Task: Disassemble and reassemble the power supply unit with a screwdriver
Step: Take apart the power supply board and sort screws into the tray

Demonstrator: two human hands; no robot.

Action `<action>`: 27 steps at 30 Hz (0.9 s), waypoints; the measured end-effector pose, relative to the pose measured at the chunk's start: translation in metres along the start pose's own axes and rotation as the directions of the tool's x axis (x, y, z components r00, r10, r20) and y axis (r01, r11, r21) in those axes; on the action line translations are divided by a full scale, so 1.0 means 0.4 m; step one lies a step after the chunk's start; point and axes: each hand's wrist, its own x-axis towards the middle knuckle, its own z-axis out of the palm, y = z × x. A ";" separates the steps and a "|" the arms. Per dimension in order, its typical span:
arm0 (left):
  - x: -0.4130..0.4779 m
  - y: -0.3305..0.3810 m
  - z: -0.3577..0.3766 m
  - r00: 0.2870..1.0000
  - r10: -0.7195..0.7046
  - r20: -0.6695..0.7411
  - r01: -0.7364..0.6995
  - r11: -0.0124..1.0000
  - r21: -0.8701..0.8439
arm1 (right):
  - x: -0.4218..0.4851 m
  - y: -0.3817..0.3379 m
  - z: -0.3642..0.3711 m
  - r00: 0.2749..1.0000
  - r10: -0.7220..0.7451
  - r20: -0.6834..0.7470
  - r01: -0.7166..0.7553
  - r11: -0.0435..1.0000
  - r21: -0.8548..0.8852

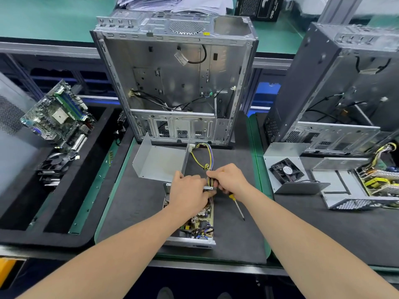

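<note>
An opened power supply unit (pixel 195 227) lies on the dark mat, its circuit board exposed in a metal tray. My left hand (pixel 186 192) rests on the far end of the unit, fingers on its metal edge. My right hand (pixel 231 180) pinches the bundle of coloured wires (pixel 204 157) where it leaves the unit, and also holds a yellow-handled screwdriver (pixel 237 207) whose shaft points down toward me. The unit's bent metal cover (pixel 159 161) lies just beyond, left of the wires.
An empty computer case (pixel 174 83) stands behind the mat. A motherboard (pixel 58 117) and a fan (pixel 55 162) lie at the left. At the right are a second case (pixel 336 87), a cover with a fan (pixel 287 171) and another opened supply (pixel 375 182).
</note>
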 end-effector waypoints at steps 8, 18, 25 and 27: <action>0.039 -0.049 -0.071 0.934 0.038 0.355 0.076 0.950 -0.302 | 0.015 -0.021 -0.091 0.993 -0.011 0.118 -0.018 0.969 0.244; 0.101 -0.159 -0.135 0.876 -0.426 0.223 0.480 0.744 -0.465 | 0.099 -0.011 -0.105 0.999 0.025 0.023 -0.033 0.871 0.491; 0.128 -0.162 -0.128 0.918 -0.258 0.301 0.369 0.833 -0.413 | 0.129 0.023 -0.051 0.997 -0.029 -0.071 0.048 0.959 0.278; 0.131 -0.174 -0.148 0.929 -0.215 0.301 0.333 0.842 -0.424 | 0.126 0.019 -0.051 0.997 -0.041 -0.058 0.053 0.975 0.215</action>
